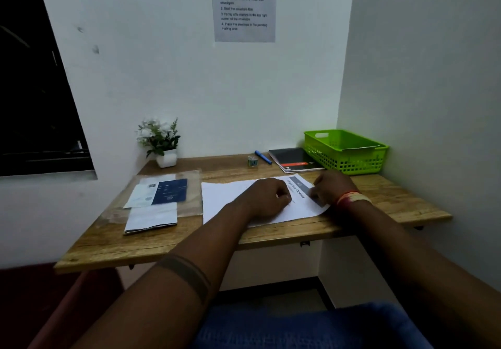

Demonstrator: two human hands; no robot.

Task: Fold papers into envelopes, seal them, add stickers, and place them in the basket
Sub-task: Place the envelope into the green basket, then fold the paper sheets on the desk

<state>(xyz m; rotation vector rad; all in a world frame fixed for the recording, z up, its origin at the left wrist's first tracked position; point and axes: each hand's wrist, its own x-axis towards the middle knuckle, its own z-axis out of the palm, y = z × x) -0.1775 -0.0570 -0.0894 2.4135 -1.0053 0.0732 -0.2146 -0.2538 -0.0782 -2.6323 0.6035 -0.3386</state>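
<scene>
On the desk (pixel 379 202) a printed sheet (pixel 230 199) lies flat near the basket (pixel 349 158), pinned for folding by the left hand (pixel 264 199), fingers curled, while the right hand (pixel 332 187) pinches its right edge.

I see both forearms bare to the bottom edge of the view, no sleeves on either. My left forearm (pixel 173 275) carries a dark band marking, two parallel rings wrapped around it. My right wrist wears a thread bracelet (pixel 351 198), red, orange and pale cream strands bundled together. Blue fabric (pixel 311 327) covers my lap, slightly fuzzy in texture.
</scene>
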